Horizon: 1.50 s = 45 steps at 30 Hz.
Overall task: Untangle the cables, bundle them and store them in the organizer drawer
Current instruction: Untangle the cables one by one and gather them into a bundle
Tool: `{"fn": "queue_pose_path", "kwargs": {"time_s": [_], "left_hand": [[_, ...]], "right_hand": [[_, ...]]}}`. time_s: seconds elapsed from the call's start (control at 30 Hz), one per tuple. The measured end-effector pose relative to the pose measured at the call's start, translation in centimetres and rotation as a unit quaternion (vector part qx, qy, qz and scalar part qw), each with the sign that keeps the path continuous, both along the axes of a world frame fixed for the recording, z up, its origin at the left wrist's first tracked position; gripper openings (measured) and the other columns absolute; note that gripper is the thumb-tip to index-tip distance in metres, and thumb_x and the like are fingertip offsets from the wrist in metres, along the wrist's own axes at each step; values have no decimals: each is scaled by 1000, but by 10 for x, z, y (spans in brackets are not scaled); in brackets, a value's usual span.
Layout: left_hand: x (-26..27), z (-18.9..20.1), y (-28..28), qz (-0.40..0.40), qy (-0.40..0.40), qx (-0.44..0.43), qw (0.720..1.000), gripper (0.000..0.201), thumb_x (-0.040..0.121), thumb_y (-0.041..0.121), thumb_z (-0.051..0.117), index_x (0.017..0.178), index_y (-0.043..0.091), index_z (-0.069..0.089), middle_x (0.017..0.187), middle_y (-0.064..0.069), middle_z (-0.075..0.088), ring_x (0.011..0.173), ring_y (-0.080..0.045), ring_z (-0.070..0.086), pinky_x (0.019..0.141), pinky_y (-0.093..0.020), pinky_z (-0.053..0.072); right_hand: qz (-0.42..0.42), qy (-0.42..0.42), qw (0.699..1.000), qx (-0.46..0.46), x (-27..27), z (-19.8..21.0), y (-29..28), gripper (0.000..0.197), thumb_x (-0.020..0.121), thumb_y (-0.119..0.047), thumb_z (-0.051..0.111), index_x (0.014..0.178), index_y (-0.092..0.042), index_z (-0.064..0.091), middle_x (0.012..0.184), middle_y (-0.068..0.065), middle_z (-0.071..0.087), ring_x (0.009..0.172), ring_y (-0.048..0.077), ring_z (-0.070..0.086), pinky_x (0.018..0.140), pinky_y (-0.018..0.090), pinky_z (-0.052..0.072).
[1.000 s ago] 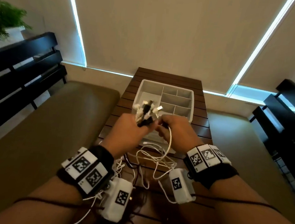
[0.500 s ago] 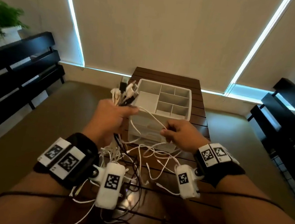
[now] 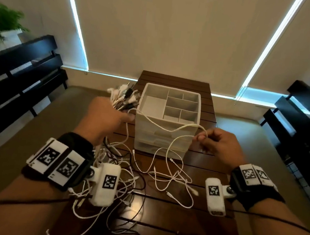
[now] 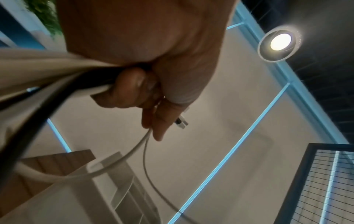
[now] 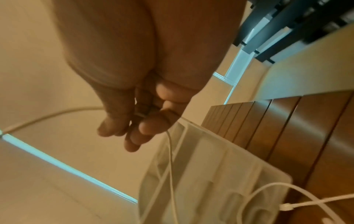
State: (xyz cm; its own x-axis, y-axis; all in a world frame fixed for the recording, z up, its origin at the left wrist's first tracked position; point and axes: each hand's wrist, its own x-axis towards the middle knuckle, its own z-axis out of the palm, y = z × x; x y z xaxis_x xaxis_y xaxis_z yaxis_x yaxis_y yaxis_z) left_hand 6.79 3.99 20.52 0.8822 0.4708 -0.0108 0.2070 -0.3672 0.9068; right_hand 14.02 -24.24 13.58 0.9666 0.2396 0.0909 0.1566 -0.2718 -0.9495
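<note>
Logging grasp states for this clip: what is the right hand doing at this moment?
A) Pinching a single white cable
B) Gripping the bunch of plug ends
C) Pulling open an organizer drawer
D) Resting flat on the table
A: the right hand pinches one white cable that runs across the front of the organizer to the left hand, which grips the bunch of plug ends.

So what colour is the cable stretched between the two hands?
White cable, running from left hand to right hand; clearest in the head view.
</note>
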Motion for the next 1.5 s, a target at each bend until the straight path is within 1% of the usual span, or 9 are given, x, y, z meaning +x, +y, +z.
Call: {"fn": "queue_pose_path", "kwargs": {"time_s": [0.17, 0.43, 0.57, 0.67, 0.8, 0.9, 1.07, 1.3, 1.5], "left_hand": [[-5, -10, -7, 5, -5, -9, 1000, 31, 73, 6, 81, 64, 16, 53, 55, 4, 50, 28, 0, 40, 31, -11, 29], [-4, -12, 4, -38, -52, -114, 991, 30, 72, 28, 83, 68, 18, 55, 38, 14, 43, 41, -8, 37, 46, -26, 30], [-3, -20, 13, -55, -42, -176, 982, 21, 77, 27, 79, 76, 20, 58, 50, 9, 38, 42, -10, 32, 39, -21, 29], [-5, -22, 14, -108, -5, -229, 967, 20, 79, 27, 73, 76, 18, 55, 50, 8, 36, 39, -10, 30, 34, -18, 28], [-5, -35, 30, -181, 90, -235, 951, 33, 67, 40, 75, 79, 19, 52, 56, 2, 28, 44, -11, 21, 40, -19, 19], [-5, -47, 44, -274, 187, -275, 903, 43, 61, 43, 87, 73, 18, 54, 52, 3, 30, 40, -9, 23, 37, -17, 20], [-4, -70, 45, -362, 303, -276, 838, 50, 57, 44, 88, 73, 11, 54, 53, 0, 33, 41, -11, 25, 38, -19, 22], [7, -104, 38, -272, 247, -298, 881, 42, 61, 45, 83, 65, 20, 49, 52, 3, 32, 41, -11, 22, 39, -19, 20], [8, -116, 45, -241, 216, -321, 890, 33, 65, 42, 80, 61, 21, 54, 51, 3, 30, 39, -11, 21, 40, -19, 19]], "right_hand": [[75, -43, 995, 57, -8, 38, 15, 17, 87, -13, 59, 94, -2, 70, 79, 7, 75, 52, 13, 55, 47, 18, 45], [247, 42, 957, -144, -33, 5, 40, 14, 91, -21, 60, 92, -26, 74, 86, -5, 75, 80, 2, 67, 74, 19, 51], [372, 75, 856, -352, -71, -36, 54, 13, 91, -30, 61, 89, -26, 73, 66, -13, 58, 60, -4, 50, 60, 16, 36], [459, 73, 743, -482, -91, -55, 57, 20, 93, -12, 53, 106, -8, 67, 91, 5, 67, 78, 18, 59, 66, 23, 37], [449, 109, 708, -534, -77, -66, 44, 24, 93, -11, 48, 105, -11, 69, 117, 13, 65, 104, 30, 60, 77, 23, 36], [374, 108, 738, -551, -47, -71, 29, 18, 85, -16, 55, 70, -20, 66, 83, 5, 65, 76, 18, 56, 69, 23, 41], [60, 85, 894, -436, 11, -96, 13, 19, 86, -20, 64, 68, -24, 62, 72, -6, 61, 80, 16, 63, 57, 17, 39], [101, 188, 822, -528, 32, -165, 32, 37, 77, -52, 57, 93, -21, 70, 98, 0, 70, 88, 21, 65, 73, 27, 49], [58, 17, 879, -473, 38, -158, 63, 20, 85, -29, 61, 100, -17, 65, 103, 4, 66, 97, 24, 61, 77, 28, 44]]}}
